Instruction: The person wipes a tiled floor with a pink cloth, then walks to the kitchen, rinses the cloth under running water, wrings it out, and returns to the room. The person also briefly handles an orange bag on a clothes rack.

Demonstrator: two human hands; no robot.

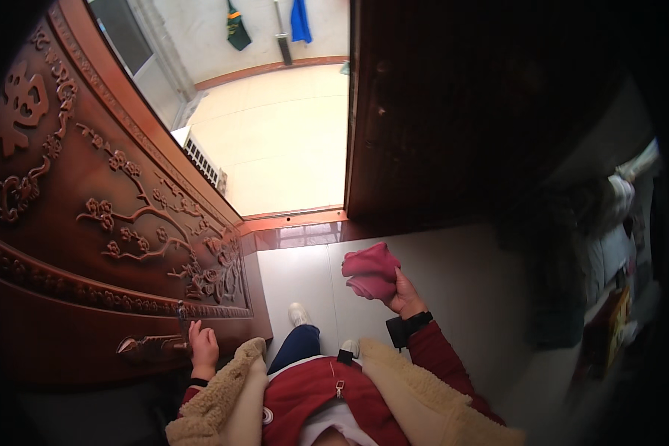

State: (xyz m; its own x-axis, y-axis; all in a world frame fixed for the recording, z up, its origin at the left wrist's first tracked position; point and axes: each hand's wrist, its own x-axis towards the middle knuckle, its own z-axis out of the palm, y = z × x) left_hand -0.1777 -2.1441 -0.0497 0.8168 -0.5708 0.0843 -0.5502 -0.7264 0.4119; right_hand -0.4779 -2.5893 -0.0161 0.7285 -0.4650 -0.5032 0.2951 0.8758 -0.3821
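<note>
A folded pink-red cloth (372, 271) is gripped in my right hand (407, 295), held out over the pale tiled floor. The thumb lies against its near right side, and the other fingers are mostly hidden beneath it. To the left, my left hand (203, 348) is beside the end of a bronze-coloured door handle (150, 344). Its fingers point up and are slightly apart; whether they touch the handle is unclear. The handle belongs to a dark red-brown door (161, 223) with carved blossom branches, which stands swung open.
Ahead, a door threshold (295, 218) leads to a bright tiled floor (284, 145). A white slatted unit (203, 161) stands beyond the door's edge. A dark door panel (451, 111) borders the opening at right. Blurred items (607, 256) are piled at far right.
</note>
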